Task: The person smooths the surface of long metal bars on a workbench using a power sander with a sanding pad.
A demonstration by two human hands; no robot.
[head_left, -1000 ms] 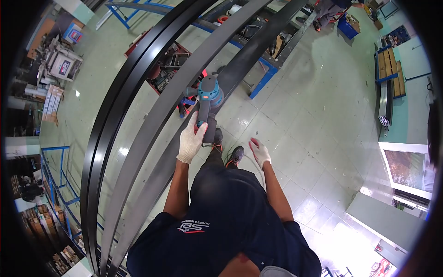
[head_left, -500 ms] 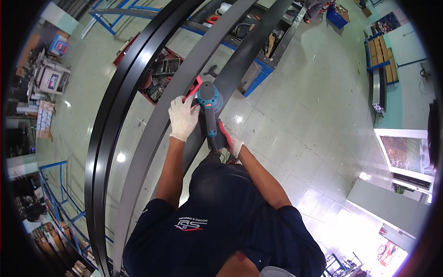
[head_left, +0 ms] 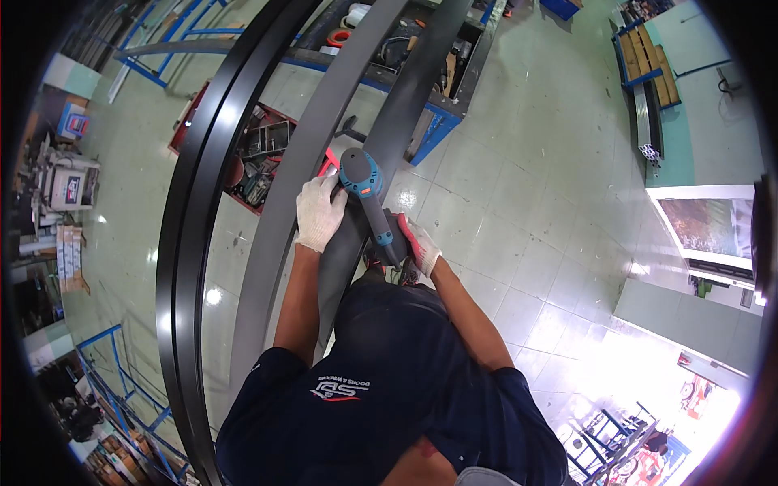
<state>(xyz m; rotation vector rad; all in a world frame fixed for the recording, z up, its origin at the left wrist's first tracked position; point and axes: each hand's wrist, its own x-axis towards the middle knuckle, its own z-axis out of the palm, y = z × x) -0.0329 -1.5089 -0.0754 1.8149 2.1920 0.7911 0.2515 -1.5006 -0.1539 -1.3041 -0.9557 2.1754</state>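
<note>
A blue and black power sander (head_left: 361, 174) rests on a dark curved bar (head_left: 389, 134), its handle pointing down toward my body. My left hand (head_left: 320, 212), in a white glove, is closed at the left side of the sander's head, its fingertips partly hidden. On the other side, my right hand (head_left: 419, 245), in a white glove with a red palm, is closed against the lower handle, its fingers mostly hidden beneath. A grey curved bar (head_left: 304, 146) runs left of the sander. Something red (head_left: 329, 160) shows just above my left hand.
Two glossy black curved bars (head_left: 190, 219) stand farther left. Below the bars is a red tray (head_left: 258, 154) of metal parts. A blue-framed bench (head_left: 438, 130) holding tools is ahead. Blue racks (head_left: 121, 364) stand at the lower left, and wooden slats (head_left: 648, 65) at the upper right.
The view has shifted. The sander's handle has swung to the right at its lower end, and my right hand has moved with it. My left hand remains beside the sander's head.
</note>
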